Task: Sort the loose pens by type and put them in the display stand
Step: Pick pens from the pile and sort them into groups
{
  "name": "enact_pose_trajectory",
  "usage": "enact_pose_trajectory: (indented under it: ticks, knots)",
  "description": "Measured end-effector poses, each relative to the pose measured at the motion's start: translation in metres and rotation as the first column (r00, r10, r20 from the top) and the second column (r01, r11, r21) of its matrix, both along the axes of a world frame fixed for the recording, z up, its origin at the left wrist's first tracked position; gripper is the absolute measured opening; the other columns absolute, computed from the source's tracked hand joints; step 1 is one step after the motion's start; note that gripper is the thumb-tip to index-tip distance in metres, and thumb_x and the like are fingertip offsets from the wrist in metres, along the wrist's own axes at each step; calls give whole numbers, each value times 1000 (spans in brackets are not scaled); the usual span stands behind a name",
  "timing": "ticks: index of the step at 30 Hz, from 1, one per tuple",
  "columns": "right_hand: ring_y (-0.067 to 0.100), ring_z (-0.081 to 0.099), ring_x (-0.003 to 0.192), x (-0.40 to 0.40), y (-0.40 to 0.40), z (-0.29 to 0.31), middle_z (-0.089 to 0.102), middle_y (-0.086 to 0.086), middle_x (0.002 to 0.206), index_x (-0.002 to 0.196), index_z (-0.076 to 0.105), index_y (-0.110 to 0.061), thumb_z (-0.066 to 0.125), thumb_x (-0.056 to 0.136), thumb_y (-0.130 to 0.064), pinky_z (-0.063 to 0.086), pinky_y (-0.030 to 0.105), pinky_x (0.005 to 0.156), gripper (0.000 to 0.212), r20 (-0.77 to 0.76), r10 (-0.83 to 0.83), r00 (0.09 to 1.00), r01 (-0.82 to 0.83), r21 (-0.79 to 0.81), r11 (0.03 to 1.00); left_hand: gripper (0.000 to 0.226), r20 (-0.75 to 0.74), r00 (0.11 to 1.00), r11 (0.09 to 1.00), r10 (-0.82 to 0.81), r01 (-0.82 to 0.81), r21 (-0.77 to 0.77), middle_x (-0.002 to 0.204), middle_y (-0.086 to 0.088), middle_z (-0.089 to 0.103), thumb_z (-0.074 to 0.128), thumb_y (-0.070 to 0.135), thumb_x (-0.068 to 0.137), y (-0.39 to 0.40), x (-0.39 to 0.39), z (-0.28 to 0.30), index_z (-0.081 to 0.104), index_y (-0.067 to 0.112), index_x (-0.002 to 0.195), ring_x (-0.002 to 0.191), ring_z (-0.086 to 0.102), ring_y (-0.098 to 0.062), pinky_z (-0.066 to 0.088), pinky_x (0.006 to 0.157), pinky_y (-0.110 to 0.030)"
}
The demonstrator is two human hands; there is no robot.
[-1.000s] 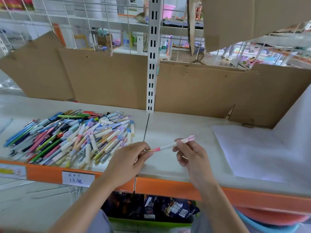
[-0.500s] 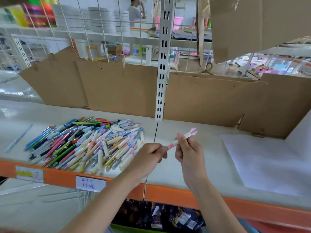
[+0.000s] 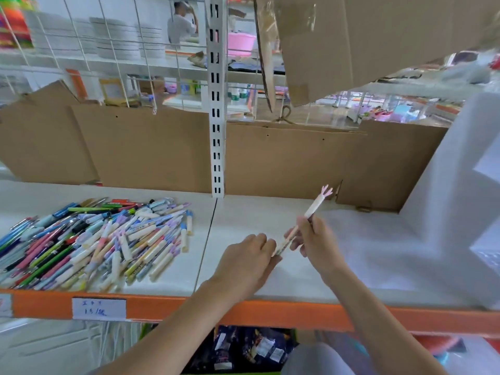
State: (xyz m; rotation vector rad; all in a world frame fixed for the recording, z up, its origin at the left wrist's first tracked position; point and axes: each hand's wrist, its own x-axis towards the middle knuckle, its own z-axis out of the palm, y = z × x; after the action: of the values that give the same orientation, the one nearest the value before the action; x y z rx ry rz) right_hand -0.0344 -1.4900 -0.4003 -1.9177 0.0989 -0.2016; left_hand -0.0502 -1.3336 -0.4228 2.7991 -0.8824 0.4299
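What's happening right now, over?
Both hands, left hand and right hand, grip one white pen. Pen pile unsorted. Nothing blocking.

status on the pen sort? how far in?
Early. Done: nothing visibly placed; the white display stand at right shows no pens in view. In hand: one pen with a pink topper, gripped by the right hand, its lower end at the left hand. Left: the big mixed pen pile on the shelf.
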Motion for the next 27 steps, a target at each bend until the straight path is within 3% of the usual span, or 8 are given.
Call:
enact_pose_trajectory:
  ticks: [2, 5, 8, 10, 12, 15, 19, 27]
  knots:
    - [15, 54, 54, 6, -30, -4, 66, 9, 76, 84, 41, -14, 38, 100, -23, 36, 26, 53, 19, -12, -88, 996, 87, -69, 994, 28, -28, 999, 998, -23, 24, 52, 107, -4, 53, 34, 27, 100, -16, 6, -6, 52, 11, 114, 98, 50, -23, 41, 67, -33]
    - [25, 54, 72, 10, -78, -8, 60, 10, 85, 100, 45, -7, 40, 99, -23, 36, 29, 56, 17, -114, -181, 977, 124, -387, 914, 27, -48, 998, 997, -38, 42, 66, 118, -4, 50, 37, 19, 98, -36, 17, -8, 49, 12, 122, 109, 45, -24, 41, 87, -34]
    - [33, 57, 97, 14, -117, -14, 60, 17, 110, 116, 47, -5, 39, 99, -25, 38, 32, 69, 27, -175, -287, 942, 76, -720, 690, 27, -32, 996, 996, -89, 89, -4, 104, -4, 56, 36, 20, 94, -49, 27, -15, 59, 13, 105, 100, 52, -26, 45, 80, -35]
    - [33, 56, 109, 17, -131, -19, 56, 16, 122, 121, 46, -5, 36, 100, -24, 42, 33, 77, 30, -189, -321, 928, 32, -819, 573, 36, 2, 996, 996, -84, 84, -33, 89, -2, 58, 28, 27, 87, -51, 31, -20, 62, 14, 88, 86, 56, -25, 49, 69, -36]
    - [32, 54, 112, 19, -136, -24, 50, 13, 125, 125, 45, -6, 32, 101, -21, 45, 37, 84, 32, -211, -306, 928, -34, -868, 495, 44, -8, 998, 998, -63, 63, -30, 86, -2, 57, 21, 33, 86, -50, 33, -26, 61, 15, 84, 83, 55, -24, 49, 67, -36]
    - [31, 54, 110, 18, -134, -24, 43, 11, 126, 126, 45, -8, 30, 101, -24, 44, 37, 82, 32, -180, -308, 934, -29, -899, 437, 48, -75, 995, 997, -73, 71, -31, 95, -1, 54, 17, 37, 89, -47, 34, -27, 59, 15, 94, 91, 50, -21, 47, 76, -35]
    - [27, 53, 111, 5, -117, -14, 45, 8, 123, 123, 47, -10, 34, 101, -23, 40, 33, 77, 29, -35, -251, 967, 68, -919, 388, 25, -33, 994, 991, -105, 102, -83, 97, 1, 54, 40, 28, 94, -42, 32, -29, 61, 16, 97, 93, 51, -19, 47, 79, -34]
    - [23, 48, 119, -33, -25, -19, 49, 6, 126, 127, 51, -10, 37, 99, -22, 40, 29, 89, 33, 29, 245, 969, -106, -849, 518, 30, -86, 996, 978, -37, 18, -206, 119, 7, 50, 45, 29, 97, 6, 3, -19, 57, 16, 121, 111, 44, -8, 38, 94, -23]
